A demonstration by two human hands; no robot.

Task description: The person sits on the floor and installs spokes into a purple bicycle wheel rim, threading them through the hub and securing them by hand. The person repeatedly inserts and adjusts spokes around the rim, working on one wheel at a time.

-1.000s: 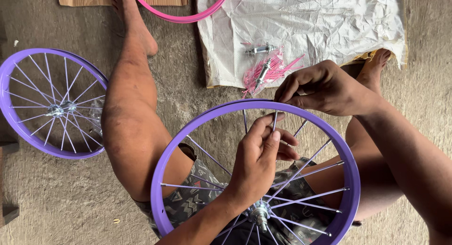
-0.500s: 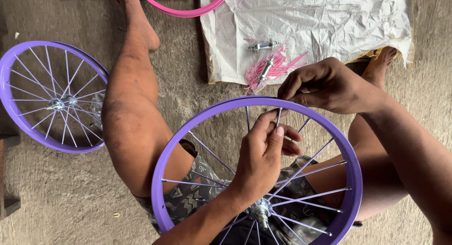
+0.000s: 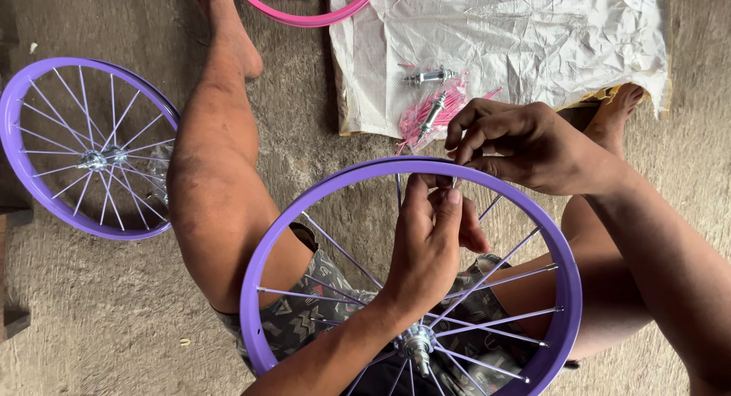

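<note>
Resting upright across the seated person's lap, the purple bicycle wheel rim has its top arc between the two hands, with silver spokes fanning out from the hub low in the view. The left hand reaches up through the inside of the rim, its fingers pinched closed around what looks like the end of a spoke at the rim's inner edge, though the small part itself is hidden behind the fingertips. The right hand sits just above on the outer side of the rim, fingers curled shut in a tight grip on something tiny pressed against the rim's top. Beyond the hands, on the concrete floor, a white woven sack carries a bundle of pink spokes and two metal hub axles. A second, finished purple wheel lies flat off to one side, and a pink rim shows at the top edge.
</note>
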